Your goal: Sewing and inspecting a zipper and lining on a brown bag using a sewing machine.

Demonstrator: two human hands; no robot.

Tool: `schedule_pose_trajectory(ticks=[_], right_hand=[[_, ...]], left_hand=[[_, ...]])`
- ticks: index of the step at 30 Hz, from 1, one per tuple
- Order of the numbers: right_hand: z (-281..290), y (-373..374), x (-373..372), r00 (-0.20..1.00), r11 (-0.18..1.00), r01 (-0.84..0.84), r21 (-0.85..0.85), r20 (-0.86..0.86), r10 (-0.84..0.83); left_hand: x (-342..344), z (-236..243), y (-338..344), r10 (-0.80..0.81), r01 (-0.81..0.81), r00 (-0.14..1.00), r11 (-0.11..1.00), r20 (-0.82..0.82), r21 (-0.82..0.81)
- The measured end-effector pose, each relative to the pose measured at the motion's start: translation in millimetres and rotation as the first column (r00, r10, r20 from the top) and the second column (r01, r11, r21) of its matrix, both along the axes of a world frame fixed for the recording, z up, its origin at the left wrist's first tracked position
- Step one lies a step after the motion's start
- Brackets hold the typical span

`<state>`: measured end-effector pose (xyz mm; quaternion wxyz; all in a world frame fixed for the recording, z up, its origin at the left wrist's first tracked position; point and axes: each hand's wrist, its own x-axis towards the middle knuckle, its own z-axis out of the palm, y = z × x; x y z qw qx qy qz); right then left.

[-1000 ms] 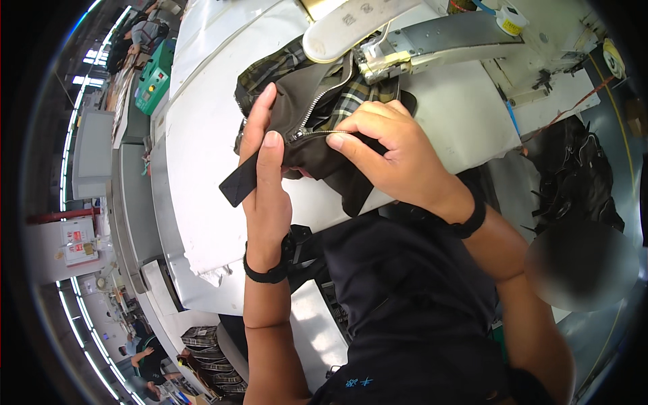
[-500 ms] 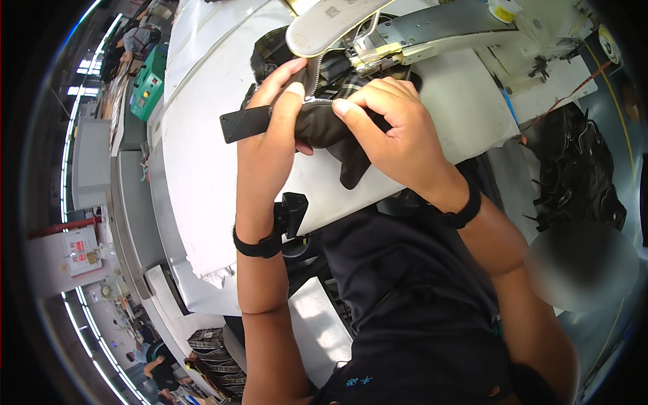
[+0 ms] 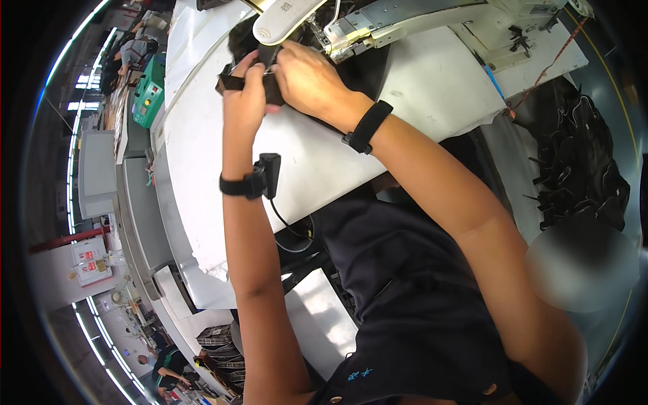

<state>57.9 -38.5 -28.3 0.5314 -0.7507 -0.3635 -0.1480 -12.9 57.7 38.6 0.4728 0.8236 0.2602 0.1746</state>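
A dark bag piece [image 3: 244,39] lies on the white sewing table [image 3: 337,169], bunched beside the sewing machine [image 3: 405,21]. My left hand [image 3: 247,94] is closed on its near edge, thumb uppermost. From that edge a short black tab [image 3: 231,82] sticks out to the left. My right hand [image 3: 312,79] has its fingertips closed on the same edge, close to the left thumb. The right hand covers much of the piece, and its zipper is hard to make out. A pale, rounded machine part [image 3: 283,19] overhangs the far side of the fabric.
Right of the table hangs a heap of dark bag pieces [image 3: 580,162]. A green box-shaped machine [image 3: 148,91] stands beyond the left edge. Folded plaid fabric [image 3: 221,351] sits at lower left. People work farther off, one [image 3: 169,368] in dark clothes.
Both hands have moved away from me and leftward with the bag piece, and the right has come close to the left. The open zipper and plaid lining seen before are now mostly covered.
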Motion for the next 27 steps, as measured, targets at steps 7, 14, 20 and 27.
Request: schedule_pose_trajectory(ticks=[7,14,20,27], right_hand=[[-12,-44,-26,0.988,0.994,0.075,0.076,0.126,-0.084],[19,-99,-28,0.99,0.996,-0.066,0.056,0.126,0.059],[20,-104,-8,0.965,0.996,0.076,0.049,0.246,-0.086],[22,-117,0,0.955,0.98,0.196,0.046,0.219,-0.201]], left_hand=[[-13,-18,-9,-0.091,0.128,0.984,0.959,0.151,-0.255],[-18,-14,-37,-0.163,0.272,0.921,0.919,0.353,-0.285],[8,-20,-48,-0.097,0.194,0.923,0.952,0.371,-0.235],[19,-29,-70,-0.085,0.191,0.892,0.961,0.444,-0.199]])
